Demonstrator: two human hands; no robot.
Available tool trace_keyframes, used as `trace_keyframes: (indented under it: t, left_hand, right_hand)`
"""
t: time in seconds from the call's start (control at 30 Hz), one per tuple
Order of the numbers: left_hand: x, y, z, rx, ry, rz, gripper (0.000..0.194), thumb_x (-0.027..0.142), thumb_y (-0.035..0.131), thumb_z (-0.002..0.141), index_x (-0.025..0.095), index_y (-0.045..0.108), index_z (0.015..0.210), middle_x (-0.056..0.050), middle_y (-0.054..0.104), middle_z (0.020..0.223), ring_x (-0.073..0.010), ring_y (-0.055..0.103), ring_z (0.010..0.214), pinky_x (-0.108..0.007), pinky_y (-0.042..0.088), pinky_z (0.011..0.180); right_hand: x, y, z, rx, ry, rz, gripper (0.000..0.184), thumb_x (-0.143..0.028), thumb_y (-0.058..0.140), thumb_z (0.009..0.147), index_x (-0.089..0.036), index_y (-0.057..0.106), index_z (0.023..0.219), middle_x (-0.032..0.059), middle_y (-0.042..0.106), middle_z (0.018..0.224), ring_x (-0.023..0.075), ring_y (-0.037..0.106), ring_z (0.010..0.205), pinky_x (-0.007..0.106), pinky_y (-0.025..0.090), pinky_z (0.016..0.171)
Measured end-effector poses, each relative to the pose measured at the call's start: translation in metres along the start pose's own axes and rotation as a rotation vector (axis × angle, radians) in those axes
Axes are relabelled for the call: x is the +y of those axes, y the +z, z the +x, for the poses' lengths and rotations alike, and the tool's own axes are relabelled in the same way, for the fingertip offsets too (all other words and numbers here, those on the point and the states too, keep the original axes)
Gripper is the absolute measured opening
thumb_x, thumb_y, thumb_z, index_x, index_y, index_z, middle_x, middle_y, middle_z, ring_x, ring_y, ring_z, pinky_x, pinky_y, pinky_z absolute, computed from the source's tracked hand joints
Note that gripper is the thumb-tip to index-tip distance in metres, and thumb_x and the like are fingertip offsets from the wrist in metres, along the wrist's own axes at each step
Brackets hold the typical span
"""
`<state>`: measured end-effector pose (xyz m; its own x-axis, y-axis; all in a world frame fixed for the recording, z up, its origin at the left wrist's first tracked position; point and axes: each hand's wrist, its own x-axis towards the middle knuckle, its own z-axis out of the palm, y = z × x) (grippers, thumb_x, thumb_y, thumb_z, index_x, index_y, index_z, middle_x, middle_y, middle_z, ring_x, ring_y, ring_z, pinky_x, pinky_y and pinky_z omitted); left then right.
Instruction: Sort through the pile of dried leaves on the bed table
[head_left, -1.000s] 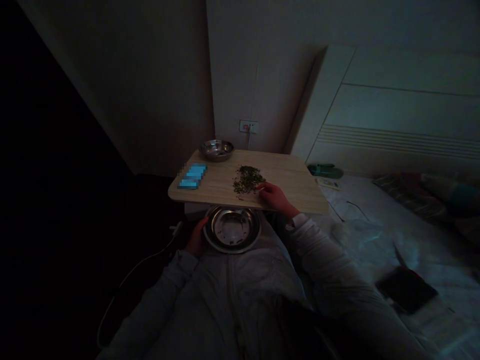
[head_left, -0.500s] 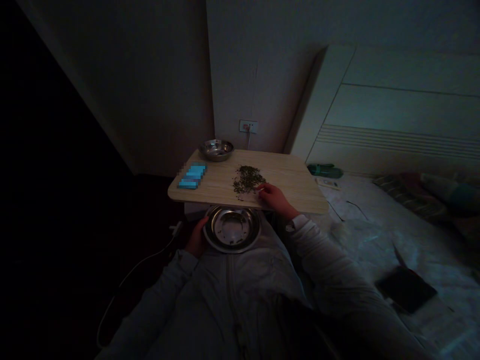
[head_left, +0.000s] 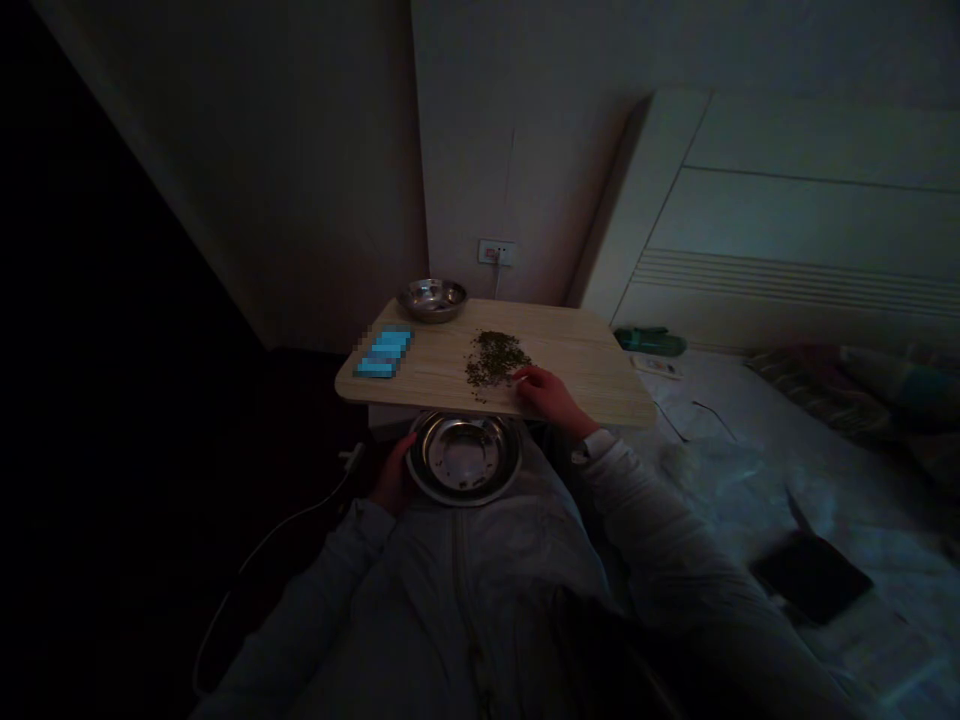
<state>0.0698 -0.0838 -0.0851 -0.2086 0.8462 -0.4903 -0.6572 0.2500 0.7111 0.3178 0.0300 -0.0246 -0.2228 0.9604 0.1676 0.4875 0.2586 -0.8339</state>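
My left hand is closed on the left rim of a shiny metal bowl resting on my lap, below the table's front edge. A few dark bits lie on the bowl's bottom. Small dark green-brown grains are spread in a loose heap on the light wooden tabletop. At the heap's near right edge is my right hand, its fingers bent and drawn together. Whatever sits between those fingertips is too small to make out in the dim light.
A second metal bowl stands at the tabletop's back left corner, with a lit phone in front of it. Right of the table is a bed holding a green bottle and a dark flat object. A white cable hangs at left.
Almost nothing differs. My right hand stays at the heap's edge and my left hand keeps the bowl in place.
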Motion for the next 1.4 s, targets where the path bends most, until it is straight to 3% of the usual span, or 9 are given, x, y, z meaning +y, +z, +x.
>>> trace_keyframes:
  t: [0.2,0.43,0.6,0.77,1.2,1.4]
  left_hand:
    - [-0.003,-0.003,0.006,0.008,0.052,0.012,0.009,0.025,0.070,0.073,0.017,0.073,0.073,-0.006,0.078,0.073,-0.0285,0.071,0.107,-0.037,0.050,0.101]
    - [0.004,0.008,-0.009,0.022,-0.028,0.010,0.021,0.023,0.057,0.084,0.017,0.073,0.072,-0.007,0.078,0.074,-0.0268,0.074,0.097,-0.038,0.054,0.095]
    - [0.004,0.009,-0.010,0.045,0.012,-0.004,0.018,0.021,0.058,0.083,0.017,0.074,0.076,-0.006,0.078,0.072,-0.0248,0.073,0.100,-0.035,0.052,0.099]
    - [0.003,0.011,-0.008,0.018,-0.038,-0.012,0.024,0.023,0.053,0.086,0.017,0.076,0.079,-0.008,0.078,0.073,-0.0271,0.074,0.099,-0.038,0.054,0.098]
    - [-0.001,0.000,0.001,0.006,-0.007,0.012,0.015,0.025,0.062,0.080,0.017,0.075,0.078,-0.006,0.078,0.074,-0.0263,0.073,0.101,-0.037,0.053,0.099]
    - [-0.002,0.000,0.000,-0.024,-0.010,0.010,0.015,0.028,0.064,0.079,0.018,0.076,0.078,-0.007,0.080,0.080,-0.0279,0.073,0.101,-0.038,0.054,0.097]
  right_hand:
    - [-0.002,0.002,-0.001,-0.006,0.019,-0.024,0.029,-0.022,0.053,0.070,-0.017,0.069,0.093,-0.0011,0.062,0.068,0.0145,0.052,0.064,0.027,0.041,0.067]
    - [-0.002,0.004,-0.002,-0.017,0.034,0.014,0.030,-0.023,0.052,0.070,-0.017,0.069,0.095,-0.0017,0.063,0.068,0.0143,0.053,0.063,0.027,0.043,0.064]
    - [0.001,0.005,-0.001,-0.009,0.006,0.004,0.029,-0.023,0.053,0.071,-0.017,0.069,0.094,-0.0011,0.063,0.069,0.0148,0.054,0.064,0.027,0.043,0.065]
    - [0.003,0.004,-0.002,-0.015,-0.025,0.005,0.028,-0.023,0.054,0.071,-0.017,0.069,0.093,-0.0006,0.064,0.070,0.0149,0.054,0.065,0.027,0.042,0.066]
    - [-0.004,0.007,-0.011,-0.111,-0.026,0.079,0.028,-0.024,0.053,0.070,-0.017,0.069,0.092,-0.0039,0.058,0.064,0.0134,0.050,0.062,0.026,0.041,0.065]
    - [-0.003,0.005,-0.004,0.043,-0.009,0.025,0.027,-0.023,0.053,0.070,-0.018,0.069,0.091,-0.0028,0.060,0.064,0.0139,0.051,0.062,0.026,0.040,0.063]
